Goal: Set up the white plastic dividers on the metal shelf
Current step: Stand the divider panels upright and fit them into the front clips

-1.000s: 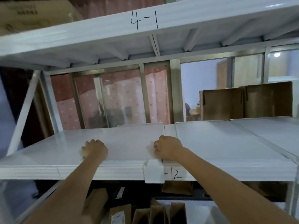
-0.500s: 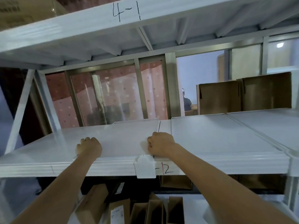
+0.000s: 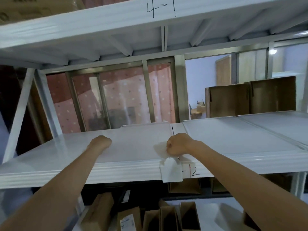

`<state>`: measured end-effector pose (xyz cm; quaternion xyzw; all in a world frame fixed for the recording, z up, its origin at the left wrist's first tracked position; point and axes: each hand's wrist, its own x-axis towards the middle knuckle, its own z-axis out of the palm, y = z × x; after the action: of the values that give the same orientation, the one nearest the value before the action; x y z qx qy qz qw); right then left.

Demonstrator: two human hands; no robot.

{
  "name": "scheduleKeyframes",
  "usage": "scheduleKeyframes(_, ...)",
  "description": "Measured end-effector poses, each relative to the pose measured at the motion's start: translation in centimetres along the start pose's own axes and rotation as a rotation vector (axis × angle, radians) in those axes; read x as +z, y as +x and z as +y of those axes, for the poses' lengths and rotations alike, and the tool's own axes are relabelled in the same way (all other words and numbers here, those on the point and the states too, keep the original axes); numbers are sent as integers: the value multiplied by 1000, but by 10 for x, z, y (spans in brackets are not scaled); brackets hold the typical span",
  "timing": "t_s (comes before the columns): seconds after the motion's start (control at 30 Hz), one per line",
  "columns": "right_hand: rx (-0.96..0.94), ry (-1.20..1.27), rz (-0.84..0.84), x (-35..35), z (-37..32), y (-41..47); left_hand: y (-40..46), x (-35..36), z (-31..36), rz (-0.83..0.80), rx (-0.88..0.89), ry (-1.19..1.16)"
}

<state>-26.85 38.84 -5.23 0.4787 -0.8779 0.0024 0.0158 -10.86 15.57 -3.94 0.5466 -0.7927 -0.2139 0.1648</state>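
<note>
A translucent white plastic divider sheet (image 3: 133, 144) lies flat on the white metal shelf (image 3: 50, 170), its near edge along the shelf's front lip. The right hand (image 3: 179, 145), fingers curled, pinches the sheet's near right corner, just above a small white plastic clip (image 3: 171, 171) hanging on the lip. The left hand (image 3: 100, 141) rests fisted on the sheet's left part; I cannot tell whether it grips. Brown cardboard boxes (image 3: 250, 99) stand at the shelf's back right.
</note>
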Motion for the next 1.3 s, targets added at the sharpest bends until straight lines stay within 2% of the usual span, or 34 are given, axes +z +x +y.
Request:
scheduleKeyframes(0.07,10,41,-78,-2,-5,-4,0,-15,-9,-116,-4,-308)
scheduleKeyframes(0.13,10,119,-148,-4,-10,-8,3,-31,-22,-197,-82,-633)
scheduleKeyframes(0.3,101,507,-141,-11,-17,-17,5,-61,-39,-405,-86,-1065)
scheduleKeyframes(0.37,74,633,-180,-12,-16,-20,0,-67,-37,-503,-26,-1351)
scheduleKeyframes(0.47,44,562,-189,-12,-25,-23,-14,-64,-31,-576,118,-1758)
scheduleKeyframes(0.53,71,430,-142,-11,-33,-22,-36,-60,-17,-657,273,-1819)
scheduleKeyframes(0.6,88,336,-80,-13,-38,-20,-61,-53,5,-700,434,-1755)
scheduleKeyframes(0.7,118,267,-72,-23,-44,-19,-94,-36,45,-579,563,-1523)
scheduleKeyframes(0.77,139,265,-68,-30,-46,-19,-107,-19,69,-516,599,-1288)
scheduleKeyframes(0.83,155,311,-72,-32,-48,-18,-112,-2,87,-384,591,-1047)
scheduleKeyframes(0.93,184,494,-62,-31,-47,-14,-116,10,110,-234,594,-757)
scheduleKeyframes(1.03,184,698,-58,-32,-43,-15,-122,14,120,-281,579,-521)
scheduleKeyframes(1.1,158,732,-60,-33,-42,-17,-124,15,122,-304,545,-374)
scheduleKeyframes(1.3,137,748,-68,-39,-39,-19,-129,9,130,-359,527,-305)
